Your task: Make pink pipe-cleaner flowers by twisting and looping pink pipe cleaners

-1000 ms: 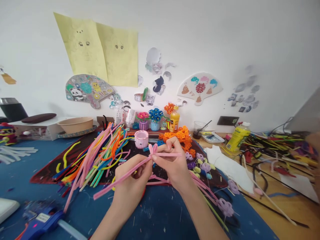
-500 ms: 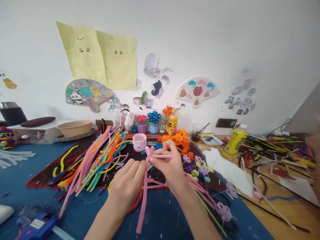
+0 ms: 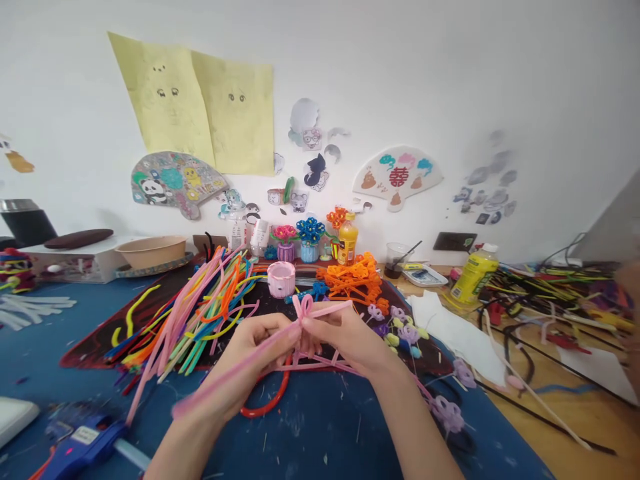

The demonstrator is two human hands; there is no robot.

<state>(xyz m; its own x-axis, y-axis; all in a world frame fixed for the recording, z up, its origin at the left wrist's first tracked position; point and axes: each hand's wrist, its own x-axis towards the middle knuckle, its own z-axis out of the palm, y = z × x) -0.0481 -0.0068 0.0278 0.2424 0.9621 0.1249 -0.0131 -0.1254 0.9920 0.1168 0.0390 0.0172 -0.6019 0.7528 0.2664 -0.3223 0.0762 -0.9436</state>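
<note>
Between my two hands is a pink pipe cleaner [image 3: 306,306], bent into small upright loops. One loose end reaches right above my right hand; the other slants down left across my left hand and wrist. My left hand [image 3: 265,343] is closed, its thumb and fingers pinching the pipe cleaner just below the loops. My right hand [image 3: 345,337] pinches it from the other side, fingertips close to the left ones. Behind the loops stands a small pink pot [image 3: 281,280]. More pink pipe cleaners lie on the dark mat [image 3: 95,347] beneath my hands, partly hidden.
A heap of coloured pipe cleaners [image 3: 200,313] lies left. A blue glue gun [image 3: 87,440] rests at the front left. Orange pipe-cleaner flowers [image 3: 357,283] and purple ones [image 3: 447,415] lie to the right. Behind stand potted flowers [image 3: 310,240] and an orange bottle [image 3: 347,240].
My left hand has turned, showing its thumb side. The long pink end that hung straight down now slants left over that wrist. My right hand keeps its pinch near the loops.
</note>
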